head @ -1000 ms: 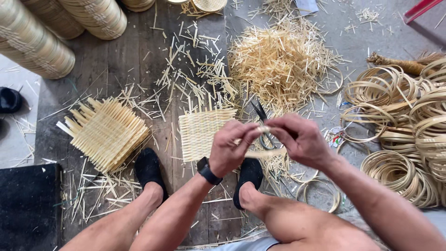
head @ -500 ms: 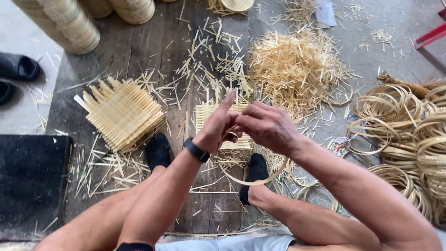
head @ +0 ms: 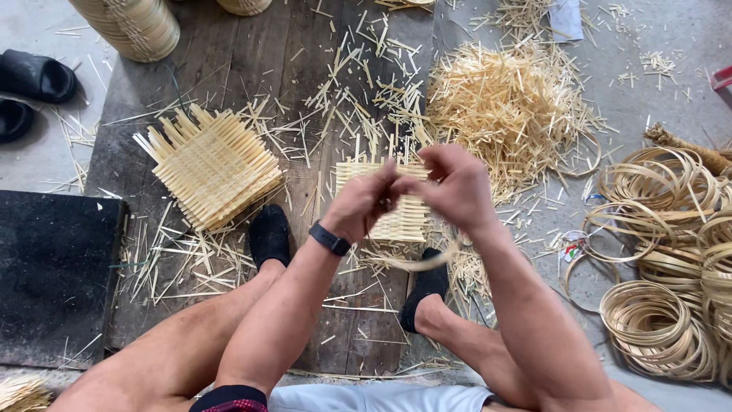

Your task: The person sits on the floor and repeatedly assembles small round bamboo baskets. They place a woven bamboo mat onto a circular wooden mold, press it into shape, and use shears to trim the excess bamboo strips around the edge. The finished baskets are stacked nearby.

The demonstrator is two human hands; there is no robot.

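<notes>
bamboo weaving wkshop: mats (head: 215,168), hoops (head: 657,326)

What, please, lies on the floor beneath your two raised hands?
A small woven bamboo mat on the dark wooden board, amid loose bamboo offcuts. The left hand and right hand cover its middle.

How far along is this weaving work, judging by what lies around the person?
Done: a stack of woven square mats lies on the boards, with a heap of trimmed offcuts behind. In hand: the left hand and right hand bend a thin bamboo strip into a loop above another flat mat. Left: that mat has no rim yet, and many coiled hoops wait unused.
</notes>
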